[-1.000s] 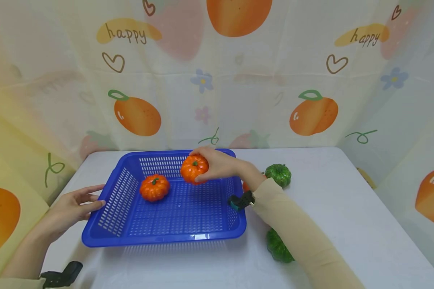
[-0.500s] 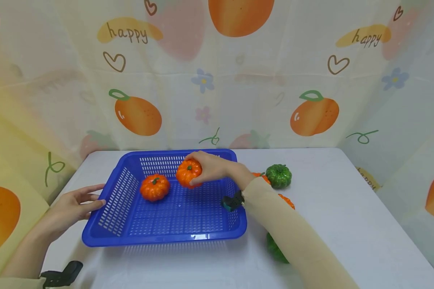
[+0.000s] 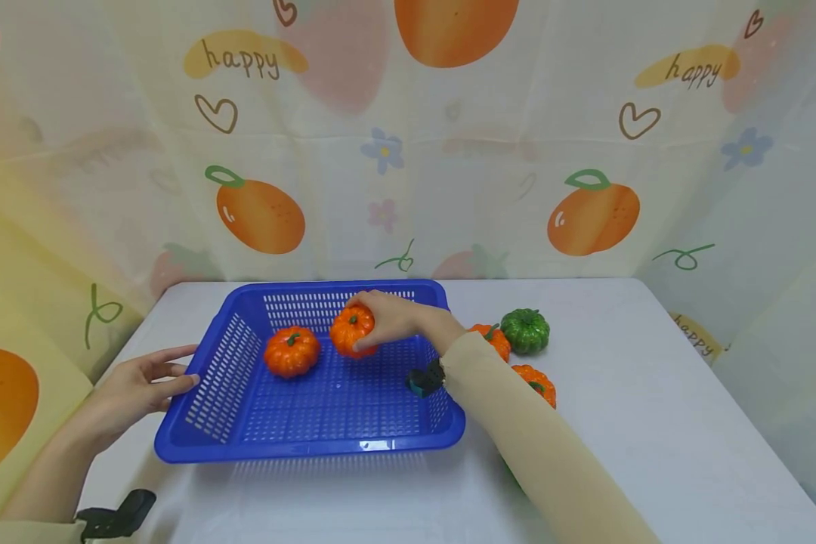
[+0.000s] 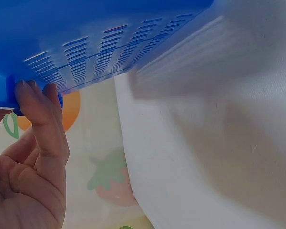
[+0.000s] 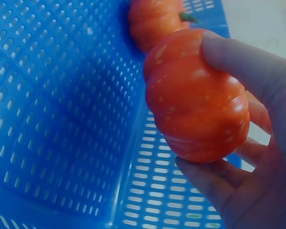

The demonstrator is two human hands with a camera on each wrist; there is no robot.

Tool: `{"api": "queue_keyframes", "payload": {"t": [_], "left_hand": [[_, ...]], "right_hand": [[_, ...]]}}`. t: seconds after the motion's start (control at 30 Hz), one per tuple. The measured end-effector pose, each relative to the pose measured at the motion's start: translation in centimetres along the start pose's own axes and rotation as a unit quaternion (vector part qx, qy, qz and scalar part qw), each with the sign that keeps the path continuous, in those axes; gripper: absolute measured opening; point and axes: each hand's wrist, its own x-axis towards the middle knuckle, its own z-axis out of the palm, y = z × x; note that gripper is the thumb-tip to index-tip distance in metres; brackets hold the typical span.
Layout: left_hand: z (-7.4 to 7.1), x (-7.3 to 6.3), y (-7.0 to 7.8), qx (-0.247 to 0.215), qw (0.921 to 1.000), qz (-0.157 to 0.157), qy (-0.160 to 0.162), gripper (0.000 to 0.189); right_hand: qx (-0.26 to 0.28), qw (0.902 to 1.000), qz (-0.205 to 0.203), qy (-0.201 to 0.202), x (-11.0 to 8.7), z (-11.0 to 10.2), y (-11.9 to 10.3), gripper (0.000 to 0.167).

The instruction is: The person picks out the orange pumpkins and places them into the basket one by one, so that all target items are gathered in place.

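My right hand (image 3: pixel 393 317) grips an orange pumpkin (image 3: pixel 351 331) between thumb and fingers, inside the blue plastic basket (image 3: pixel 309 454). In the right wrist view the held pumpkin (image 5: pixel 195 95) hangs above the slotted basket floor. Another orange pumpkin (image 3: pixel 292 352) sits in the basket, left of the held one. At the basket's left rim, my left hand (image 3: pixel 136 389) pinches the edge with its thumb and fingers. The left wrist view shows the fingertips (image 4: pixel 26 90) on the rim, and the basket's slotted wall above the white tabletop.
Right of the basket on the white table (image 3: pixel 653 393) stand a green pumpkin (image 3: pixel 525 331) and two orange pumpkins, one at the back (image 3: pixel 495 341) and one nearer (image 3: pixel 539 384). My right sleeve (image 3: pixel 517 423) mostly covers something green. A printed curtain (image 3: pixel 449 151) hangs behind.
My right hand has moved a little left and down with the orange pumpkin, deeper into the basket. Orange pumpkins behind the right arm have come into view. The left hand has stayed put.
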Motion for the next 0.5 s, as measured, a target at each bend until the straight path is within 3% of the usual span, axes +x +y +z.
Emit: {"api": "queue_keyframes", "payload": {"t": [0.5], "left_hand": [[0.1,0.0,0.0,0.007,1.0000,-0.003,-0.001,0.071]], "right_hand": [[0.012,0.9994,0.022,-0.024,0.9,1.4,1.3,0.062]]}}
